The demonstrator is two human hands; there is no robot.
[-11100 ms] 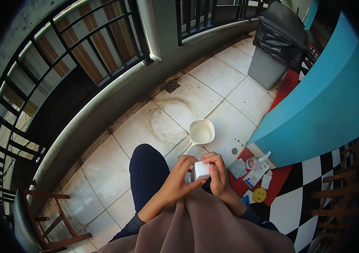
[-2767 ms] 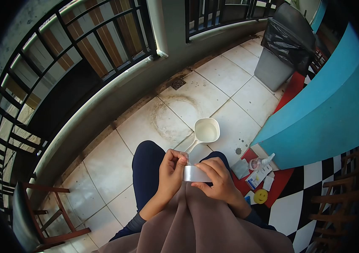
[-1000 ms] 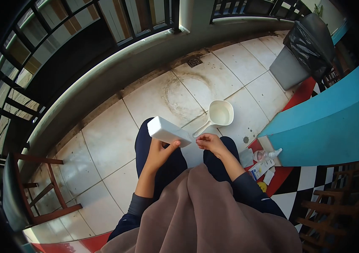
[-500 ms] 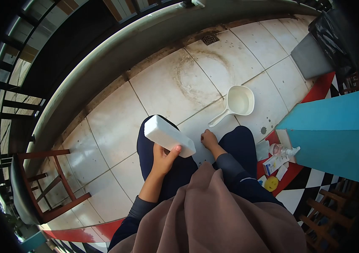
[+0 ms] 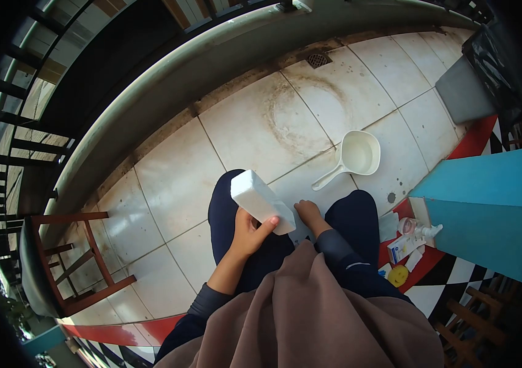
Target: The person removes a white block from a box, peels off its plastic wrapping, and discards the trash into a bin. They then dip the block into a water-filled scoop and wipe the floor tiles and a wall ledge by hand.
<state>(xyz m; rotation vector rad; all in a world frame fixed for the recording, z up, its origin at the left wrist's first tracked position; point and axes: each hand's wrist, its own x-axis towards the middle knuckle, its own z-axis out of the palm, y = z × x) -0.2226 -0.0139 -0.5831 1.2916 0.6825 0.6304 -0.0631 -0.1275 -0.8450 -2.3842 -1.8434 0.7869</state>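
Note:
My left hand (image 5: 251, 232) grips a white rectangular box (image 5: 262, 202) from below, with its thumb on the near side, over my left knee. To its right, my right hand (image 5: 307, 211) is lowered between my knees, apart from the box. Its fingers look curled, but whether they hold anything is hidden. Just ahead of that hand, a white dipper (image 5: 360, 153) stands on the tiled floor, its handle pointing toward me.
At right, a pump bottle (image 5: 417, 229), a small printed box (image 5: 405, 248) and a yellow smiley sponge (image 5: 397, 276) lie near the blue wall (image 5: 481, 211). A grey bin (image 5: 466, 92) stands beyond. A stool (image 5: 83, 264) is at left, a floor drain (image 5: 318, 59) ahead.
The white item, earlier between both hands, is now held in my left hand alone. My right hand has moved away and down. The view has turned, shifting the dipper rightward.

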